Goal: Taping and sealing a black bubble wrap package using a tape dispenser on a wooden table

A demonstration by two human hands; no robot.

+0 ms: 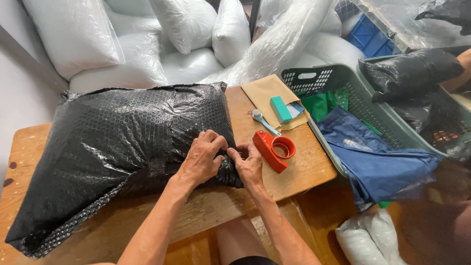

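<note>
1. Left hand (202, 158): fingers curled shut, pinching a fold of black wrap at the near right corner of the parcel (122, 142), a large cushion-shaped bundle in black bubble film.
2. Right hand (248, 164): just beside the left, knuckles almost touching it, thumb and fingers closed on the same gathered fold.
3. The parcel lies flat on the wooden table (304, 172), stretching away to the left of both hands. Its far end overhangs the table's left corner.
4. Step in hand, as I judge it from my station: the loose end of the film is being bunched and held tight at this corner.
5. A further move would, I think, call for one hand to hold the pinch alone while the other is freed. The red tape dispenser (273, 148) lies just right of the right hand, within an easy reach.
6. Beyond the dispenser, further from the hands: a small blue-handled tool (262, 121), a teal box (280, 109) and a brown envelope (267, 91).
7. Edges: the table's near edge runs right under both wrists (little room to draw back). Its right edge lies close beyond the dispenser, and a green basket (314, 78) with navy cloth (378, 157) abuts it.
8. Open room: a bare strip of table between the right hand and that edge. White pillows (142, 54) crowd the far side.
</note>
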